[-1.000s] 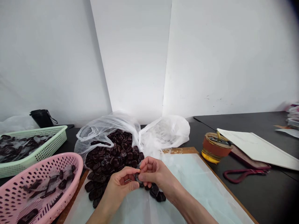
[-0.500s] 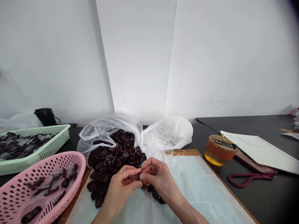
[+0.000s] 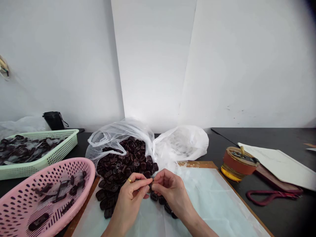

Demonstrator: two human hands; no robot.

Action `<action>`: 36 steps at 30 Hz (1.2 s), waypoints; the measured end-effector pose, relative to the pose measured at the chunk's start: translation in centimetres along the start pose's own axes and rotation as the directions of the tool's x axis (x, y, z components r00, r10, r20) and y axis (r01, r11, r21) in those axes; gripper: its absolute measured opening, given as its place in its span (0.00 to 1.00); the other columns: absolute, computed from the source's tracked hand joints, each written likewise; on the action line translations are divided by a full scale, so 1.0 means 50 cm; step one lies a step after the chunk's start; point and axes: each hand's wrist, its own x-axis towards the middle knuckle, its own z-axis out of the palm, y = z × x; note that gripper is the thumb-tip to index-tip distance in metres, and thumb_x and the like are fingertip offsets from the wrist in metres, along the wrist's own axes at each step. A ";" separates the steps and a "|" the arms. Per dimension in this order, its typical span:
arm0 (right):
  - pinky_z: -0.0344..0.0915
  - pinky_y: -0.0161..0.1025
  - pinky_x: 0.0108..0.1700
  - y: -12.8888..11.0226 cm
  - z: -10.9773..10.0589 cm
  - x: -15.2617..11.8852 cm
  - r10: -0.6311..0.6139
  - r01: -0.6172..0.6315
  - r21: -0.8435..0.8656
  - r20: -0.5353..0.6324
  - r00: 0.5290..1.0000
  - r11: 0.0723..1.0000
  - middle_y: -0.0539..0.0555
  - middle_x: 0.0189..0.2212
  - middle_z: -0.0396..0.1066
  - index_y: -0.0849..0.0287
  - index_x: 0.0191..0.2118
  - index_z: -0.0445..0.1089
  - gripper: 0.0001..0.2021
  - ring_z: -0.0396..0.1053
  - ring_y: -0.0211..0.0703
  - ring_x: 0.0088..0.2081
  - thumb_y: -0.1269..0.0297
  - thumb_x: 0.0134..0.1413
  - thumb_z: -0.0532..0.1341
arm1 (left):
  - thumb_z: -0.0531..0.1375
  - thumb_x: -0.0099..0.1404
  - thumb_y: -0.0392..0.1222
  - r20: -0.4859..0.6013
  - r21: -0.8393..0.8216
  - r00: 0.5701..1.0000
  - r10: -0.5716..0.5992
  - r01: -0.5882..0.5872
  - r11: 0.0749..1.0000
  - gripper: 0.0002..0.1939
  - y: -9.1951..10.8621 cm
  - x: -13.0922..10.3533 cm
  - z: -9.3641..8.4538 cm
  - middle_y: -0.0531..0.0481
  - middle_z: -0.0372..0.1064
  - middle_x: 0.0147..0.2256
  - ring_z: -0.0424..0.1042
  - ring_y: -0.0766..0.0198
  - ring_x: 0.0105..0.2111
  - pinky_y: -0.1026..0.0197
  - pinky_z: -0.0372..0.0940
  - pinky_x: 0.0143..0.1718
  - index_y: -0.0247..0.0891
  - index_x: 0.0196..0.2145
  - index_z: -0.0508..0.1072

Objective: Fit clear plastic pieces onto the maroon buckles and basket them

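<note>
Both hands meet over the front of a pile of dark brown, glossy pieces (image 3: 132, 158) that spills from a clear plastic bag (image 3: 98, 140). My left hand (image 3: 134, 194), with a ring on one finger, is pinched closed. Facing it, my right hand (image 3: 169, 189) pinches with thumb and fingers. A small dark item shows between the fingertips, mostly hidden, too small to name. Several loose dark pieces (image 3: 154, 197) lie below and beside the fingers on a pale sheet (image 3: 209, 197).
At left are a pink basket (image 3: 86, 164) and a green basket (image 3: 70, 143) with wrapped dark pieces, and a black cup (image 3: 53, 121). A white bag (image 3: 190, 141) lies behind. At right are a round amber container (image 3: 238, 163), red-handled scissors (image 3: 263, 197) and a white pad (image 3: 283, 163).
The view has shifted slightly, so most things sit further right. My fingertips remain together, with the left fingers straighter and the small item less visible.
</note>
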 end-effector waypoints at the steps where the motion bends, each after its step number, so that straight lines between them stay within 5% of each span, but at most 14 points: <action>1: 0.61 0.33 0.26 0.001 0.001 -0.001 -0.011 0.010 -0.026 -0.005 1.000 1.000 0.46 0.20 0.69 0.58 0.27 0.69 0.06 0.64 0.36 0.23 0.69 0.44 0.68 | 0.62 0.63 0.49 -0.002 0.003 1.000 0.009 -0.009 1.000 0.12 -0.001 0.000 0.000 0.46 0.68 0.41 0.72 0.55 0.37 0.58 0.74 0.35 0.45 0.41 0.83; 8: 0.62 0.34 0.27 0.005 -0.002 -0.004 -0.033 0.035 -0.080 0.033 0.999 0.996 0.47 0.22 0.69 0.58 0.31 0.70 0.04 0.64 0.37 0.25 0.69 0.48 0.66 | 0.60 0.65 0.48 0.001 -0.078 0.998 -0.055 0.055 0.995 0.14 -0.005 -0.004 0.008 0.53 0.66 0.31 0.68 0.65 0.26 0.67 0.62 0.21 0.41 0.46 0.73; 13: 0.67 0.36 0.32 -0.013 -0.005 -0.008 -0.183 0.225 -0.282 0.169 0.969 0.933 0.53 0.46 0.71 0.52 0.46 0.73 0.20 0.67 0.40 0.34 0.68 0.43 0.71 | 0.61 0.62 0.50 0.006 -0.210 0.988 -0.155 0.153 0.966 0.14 0.001 0.000 0.013 0.59 0.62 0.27 0.57 0.74 0.16 0.70 0.49 0.14 0.42 0.41 0.66; 18: 0.65 0.38 0.33 -0.014 -0.002 -0.012 -0.301 0.348 -0.532 0.177 0.937 0.772 0.52 0.33 0.72 0.53 0.38 0.77 0.10 0.68 0.43 0.32 0.72 0.47 0.68 | 0.64 0.58 0.47 -0.030 -0.369 0.972 -0.232 0.205 0.907 0.15 0.013 0.008 0.004 0.62 0.59 0.23 0.47 0.78 0.14 0.71 0.41 0.14 0.41 0.38 0.65; 24: 0.66 0.41 0.36 -0.011 -0.002 -0.014 -0.395 0.409 -0.639 0.176 0.902 0.651 0.54 0.31 0.72 0.54 0.36 0.76 0.11 0.69 0.49 0.36 0.74 0.45 0.66 | 0.64 0.57 0.40 -0.128 -0.534 0.936 -0.329 0.214 0.818 0.11 0.027 0.009 -0.007 0.64 0.55 0.19 0.44 0.77 0.16 0.71 0.40 0.16 0.39 0.35 0.66; 30: 0.66 0.41 0.36 -0.006 0.000 -0.017 -0.385 0.413 -0.630 0.190 0.903 0.657 0.56 0.31 0.72 0.57 0.38 0.77 0.12 0.69 0.50 0.36 0.74 0.45 0.67 | 0.62 0.61 0.49 -0.058 -0.360 0.954 -0.294 0.255 0.897 0.12 0.018 0.004 -0.005 0.58 0.63 0.23 0.58 0.71 0.20 0.70 0.50 0.17 0.40 0.36 0.67; 36: 0.64 0.39 0.34 -0.006 0.015 -0.023 -0.347 0.380 -0.602 0.177 0.921 0.702 0.54 0.29 0.72 0.54 0.37 0.79 0.09 0.69 0.46 0.33 0.72 0.49 0.67 | 0.61 0.61 0.60 0.194 -0.139 0.953 -0.233 0.262 0.955 0.21 -0.004 0.004 -0.002 0.65 0.50 0.15 0.47 0.73 0.15 0.69 0.41 0.15 0.41 0.28 0.62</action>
